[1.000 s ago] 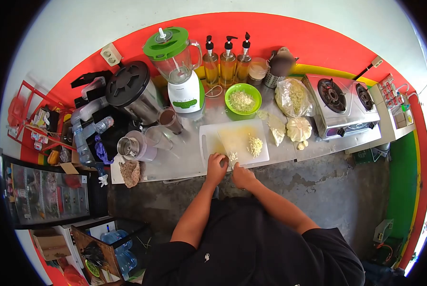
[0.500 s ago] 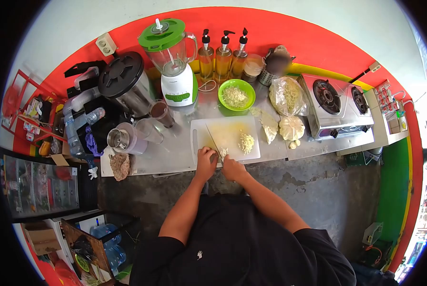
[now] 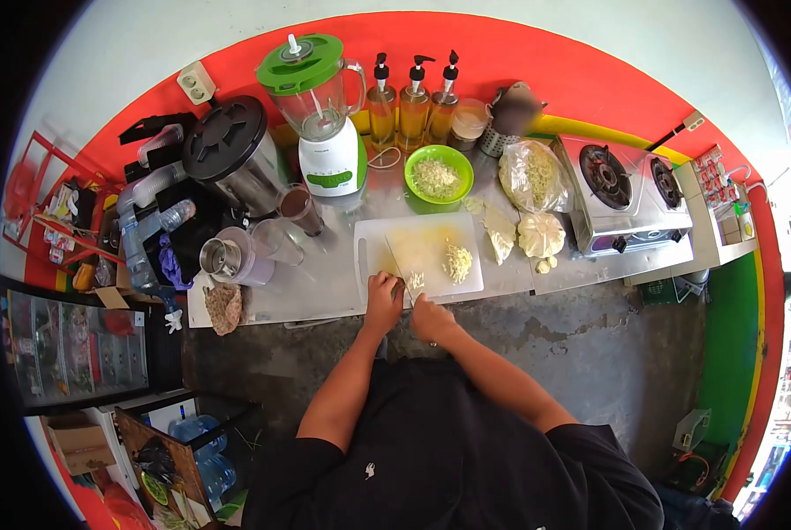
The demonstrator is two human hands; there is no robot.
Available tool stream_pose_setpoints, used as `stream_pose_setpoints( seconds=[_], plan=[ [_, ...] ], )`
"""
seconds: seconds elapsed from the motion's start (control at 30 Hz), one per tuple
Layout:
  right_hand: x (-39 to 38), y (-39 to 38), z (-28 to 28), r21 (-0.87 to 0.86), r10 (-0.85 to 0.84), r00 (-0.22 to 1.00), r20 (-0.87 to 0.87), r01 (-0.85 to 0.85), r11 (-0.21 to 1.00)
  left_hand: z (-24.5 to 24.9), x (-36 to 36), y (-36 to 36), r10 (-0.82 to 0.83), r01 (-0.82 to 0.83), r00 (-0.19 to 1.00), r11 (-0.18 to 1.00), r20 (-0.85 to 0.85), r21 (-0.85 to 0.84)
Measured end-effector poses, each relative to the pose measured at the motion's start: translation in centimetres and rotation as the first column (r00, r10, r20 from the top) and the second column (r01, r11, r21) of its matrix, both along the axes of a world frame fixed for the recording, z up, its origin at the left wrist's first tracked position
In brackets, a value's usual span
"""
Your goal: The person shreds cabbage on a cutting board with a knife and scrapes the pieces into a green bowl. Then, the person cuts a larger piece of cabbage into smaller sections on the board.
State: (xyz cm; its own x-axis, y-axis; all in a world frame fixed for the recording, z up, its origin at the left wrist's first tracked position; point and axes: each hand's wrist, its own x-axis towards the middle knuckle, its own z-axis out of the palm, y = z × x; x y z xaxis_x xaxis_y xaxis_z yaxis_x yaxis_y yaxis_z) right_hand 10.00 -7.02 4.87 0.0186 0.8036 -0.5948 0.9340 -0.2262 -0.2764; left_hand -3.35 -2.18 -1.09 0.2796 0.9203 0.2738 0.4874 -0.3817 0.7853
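Observation:
My right hand [image 3: 433, 320] is closed round the handle of a kitchen knife [image 3: 395, 259], whose blade points away from me across the white cutting board [image 3: 371, 231]. Beside the blade, on its left, my left hand [image 3: 383, 302] is curled at the board's near edge; whatever its fingers hold is hidden. Just right of the blade lie a few pale chopped bits [image 3: 416, 279]. A larger heap of finely chopped pale vegetable [image 3: 456, 263] is on the board's right side. Behind the board, a green bowl [image 3: 462, 179] contains more chopped pieces.
Right of the board are loose pale leaves [image 3: 499, 237], a whole cabbage-like head [image 3: 541, 237], a filled plastic bag [image 3: 534, 177] and a two-burner stove [image 3: 625, 190]. A blender [image 3: 329, 159], pump bottles [image 3: 414, 113], a plastic cup [image 3: 276, 243] and a steel pot [image 3: 236, 159] stand behind and left.
My right hand has moved slightly toward me with the knife, and the blade has shifted a little right. The chopped bits beside it show more fully. My left hand has barely moved.

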Motion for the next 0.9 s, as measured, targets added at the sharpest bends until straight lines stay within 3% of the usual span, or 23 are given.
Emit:
stream_pose_setpoints(
  seconds=[0.13,0.5,0.63,0.7,0.83,0.9],
  plan=[
    [-0.7,-0.4,-0.2,0.027,-0.078,0.997,-0.011,0.079,0.997,-1.1,0.1,0.1,0.029,-0.027,0.998,0.999,-0.051,0.038],
    [0.4,-0.3,1.5,-0.034,0.008,0.998,-0.054,-0.010,0.999,0.9,-1.0,0.5,-0.043,0.054,0.995,0.990,0.089,-0.128],
    [-0.1,-0.7,0.2,-0.017,0.013,0.998,-0.067,-0.015,1.000,0.2,-1.0,0.7,-0.037,0.044,0.998,0.988,0.049,-0.145],
    [-0.1,0.3,-0.5,0.002,-0.043,0.995,-0.089,0.043,0.999,-0.2,-1.0,0.8,-0.050,0.051,0.999,0.997,0.021,-0.061],
    [0.2,1.2,-0.1,0.034,0.002,0.998,-0.063,0.001,0.999,0.1,-1.2,0.6,-0.072,0.074,0.996,0.996,0.055,-0.040],
    [0.2,0.5,0.8,-0.036,0.041,0.998,-0.048,-0.042,0.998,0.3,-1.2,0.6,-0.051,0.054,0.997,0.998,0.062,-0.045]
  ],
)
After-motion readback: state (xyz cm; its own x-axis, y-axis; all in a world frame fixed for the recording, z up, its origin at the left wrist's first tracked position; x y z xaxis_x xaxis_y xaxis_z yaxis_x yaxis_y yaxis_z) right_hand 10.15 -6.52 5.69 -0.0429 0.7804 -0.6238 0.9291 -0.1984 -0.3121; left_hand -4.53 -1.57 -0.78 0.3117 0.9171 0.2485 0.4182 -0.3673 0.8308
